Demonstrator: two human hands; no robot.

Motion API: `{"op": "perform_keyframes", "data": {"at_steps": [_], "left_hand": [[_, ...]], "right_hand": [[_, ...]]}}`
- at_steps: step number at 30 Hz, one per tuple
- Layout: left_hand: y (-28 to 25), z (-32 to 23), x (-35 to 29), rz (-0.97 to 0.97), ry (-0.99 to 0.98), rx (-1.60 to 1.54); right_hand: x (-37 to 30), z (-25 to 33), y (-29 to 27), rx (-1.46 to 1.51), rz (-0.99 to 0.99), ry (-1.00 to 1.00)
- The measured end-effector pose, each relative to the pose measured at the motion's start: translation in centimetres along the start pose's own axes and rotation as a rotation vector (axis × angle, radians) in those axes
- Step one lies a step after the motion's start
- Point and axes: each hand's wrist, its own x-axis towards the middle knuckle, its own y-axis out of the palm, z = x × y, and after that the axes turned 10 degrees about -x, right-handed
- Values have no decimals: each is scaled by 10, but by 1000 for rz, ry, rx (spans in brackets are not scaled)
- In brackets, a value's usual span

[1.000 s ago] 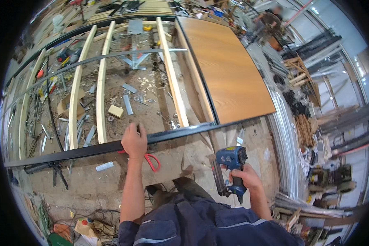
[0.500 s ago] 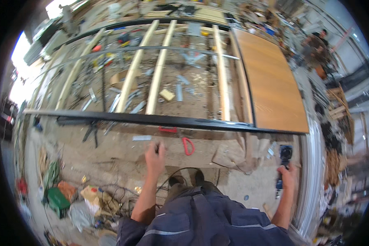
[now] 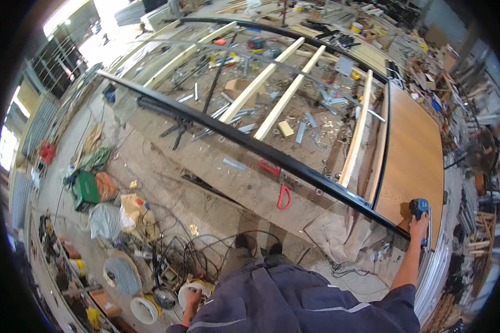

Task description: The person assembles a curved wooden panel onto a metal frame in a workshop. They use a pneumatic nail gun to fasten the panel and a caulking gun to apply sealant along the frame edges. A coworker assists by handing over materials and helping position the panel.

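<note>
Workshop floor (image 3: 144, 172) lies cluttered as the curled left hand (image 3: 193, 299), contents unclear, has dropped low. Well apart, the outstretched right hand (image 3: 420, 226) clasps a blue nail gun (image 3: 419, 207), now swung over the near right corner of the brown panel (image 3: 411, 150).

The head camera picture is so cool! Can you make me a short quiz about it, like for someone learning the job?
1. Which hand holds the blue tool?
2. True or false: the brown panel is at the right end of the black-edged frame.
3. What colour is the boxy case on the floor: A red, B green, C white?

Key:
1. The right hand.
2. True.
3. B.
</note>
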Motion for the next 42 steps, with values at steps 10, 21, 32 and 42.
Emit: {"op": "perform_keyframes", "data": {"at_steps": [10,21,32,42], "left_hand": [[51,4,26,24,207,102],[8,-29,122,244,56,-224],[-72,-34,176,-47,351,91],[-60,2,140,-100,91,-54]], "right_hand": [[-25,17,9,163,-191,-133],[-332,207,-23,668,811,-401],[-453,283,7,739,1166,-359],[-387,383,13,661,1157,-616]]}}
